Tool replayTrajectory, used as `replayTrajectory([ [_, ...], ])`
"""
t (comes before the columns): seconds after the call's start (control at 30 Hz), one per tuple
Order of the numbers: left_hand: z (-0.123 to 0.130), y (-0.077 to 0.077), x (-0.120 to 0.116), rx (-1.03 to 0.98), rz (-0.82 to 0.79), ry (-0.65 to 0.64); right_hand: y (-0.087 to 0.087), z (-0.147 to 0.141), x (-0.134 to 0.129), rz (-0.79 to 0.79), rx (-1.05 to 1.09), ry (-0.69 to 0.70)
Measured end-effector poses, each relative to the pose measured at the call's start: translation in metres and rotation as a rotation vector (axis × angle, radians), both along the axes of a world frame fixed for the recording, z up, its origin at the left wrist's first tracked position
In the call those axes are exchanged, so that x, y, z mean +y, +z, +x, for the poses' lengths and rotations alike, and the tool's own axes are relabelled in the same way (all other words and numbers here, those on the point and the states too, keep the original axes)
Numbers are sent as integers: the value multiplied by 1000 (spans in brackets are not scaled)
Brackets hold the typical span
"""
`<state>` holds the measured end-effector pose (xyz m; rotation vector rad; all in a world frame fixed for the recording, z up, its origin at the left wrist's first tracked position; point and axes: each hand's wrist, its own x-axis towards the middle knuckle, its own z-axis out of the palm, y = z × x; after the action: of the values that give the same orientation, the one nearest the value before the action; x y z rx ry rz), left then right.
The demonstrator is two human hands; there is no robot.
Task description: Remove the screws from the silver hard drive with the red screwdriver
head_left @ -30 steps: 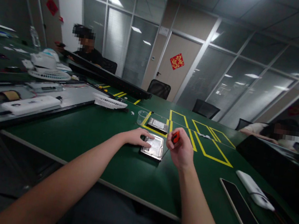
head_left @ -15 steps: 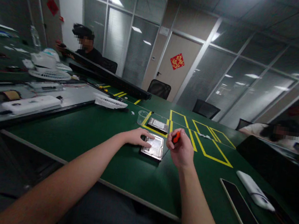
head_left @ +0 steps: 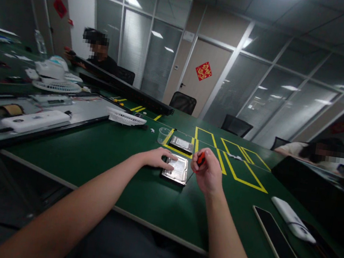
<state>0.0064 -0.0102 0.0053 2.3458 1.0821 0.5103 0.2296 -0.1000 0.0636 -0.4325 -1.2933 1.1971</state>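
Note:
A silver hard drive [head_left: 180, 172] lies on the green table [head_left: 98, 153] in front of me. My left hand [head_left: 159, 158] rests on its left side, thumb and fingers spread over the metal top. My right hand [head_left: 208, 170] is closed around the red and black handle of a screwdriver [head_left: 201, 158]. The thin shaft slants down toward the drive's right edge; whether its tip touches is too small to tell. Behind, a second hard drive [head_left: 182, 143] lies inside a yellow tape outline, beside a clear plastic cup [head_left: 163, 136].
A phone [head_left: 280, 241] and a white power bank [head_left: 293, 219] lie at the right. On the left are a large flat panel [head_left: 94, 111], a white power strip [head_left: 40, 121] and fan parts [head_left: 126, 117]. People sit across the table.
The screwdriver handle has turned slightly in my right hand, and its fingers have shifted a little. My left hand stays on the drive.

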Motion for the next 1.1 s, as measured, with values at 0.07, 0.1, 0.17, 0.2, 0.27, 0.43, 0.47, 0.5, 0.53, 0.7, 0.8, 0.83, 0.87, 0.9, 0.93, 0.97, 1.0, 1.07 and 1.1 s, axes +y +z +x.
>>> replayTrajectory([
  [0.07,0,-1,1,3,2,3,0,0,0,0,-1,0],
  [0.1,0,-1,1,7,-1,6,0,0,0,0,0,-1],
  [0.17,0,-1,2,17,-8,9,0,0,0,-3,2,-2],
  [0.2,0,-1,2,20,-9,8,0,0,0,-3,1,-1],
  [0.27,-1,-1,2,21,-7,3,1,0,0,-2,-1,4],
  [0.43,0,0,0,10,0,2,1,0,0,-5,5,9],
  [0.47,0,0,0,10,2,4,1,0,0,-5,7,7],
  [0.5,0,0,0,12,3,6,1,0,0,-4,9,3],
  [0.53,0,1,0,13,4,9,1,0,0,-3,9,0],
  [0.7,1,1,-1,19,-2,19,2,0,-1,-4,-2,-33],
  [0.8,0,2,-2,23,-8,19,2,0,0,-6,-1,-46],
  [0.83,0,2,-2,25,-9,19,2,0,0,-4,3,-43],
  [0.87,0,2,-2,27,-11,19,2,0,0,-3,7,-38],
  [0.9,0,2,-2,31,-15,18,2,0,0,-3,12,-30],
  [0.93,0,3,-1,35,-19,18,2,0,0,-4,17,-24],
  [0.97,0,3,-1,37,-23,18,1,0,0,-8,22,-18],
  [1.0,-1,3,-1,37,-26,18,2,0,1,-16,28,-13],
  [1.07,0,2,-1,32,-28,19,2,0,1,-37,38,-3],
  [1.1,0,2,-1,28,-29,19,2,0,1,-46,42,0],
])
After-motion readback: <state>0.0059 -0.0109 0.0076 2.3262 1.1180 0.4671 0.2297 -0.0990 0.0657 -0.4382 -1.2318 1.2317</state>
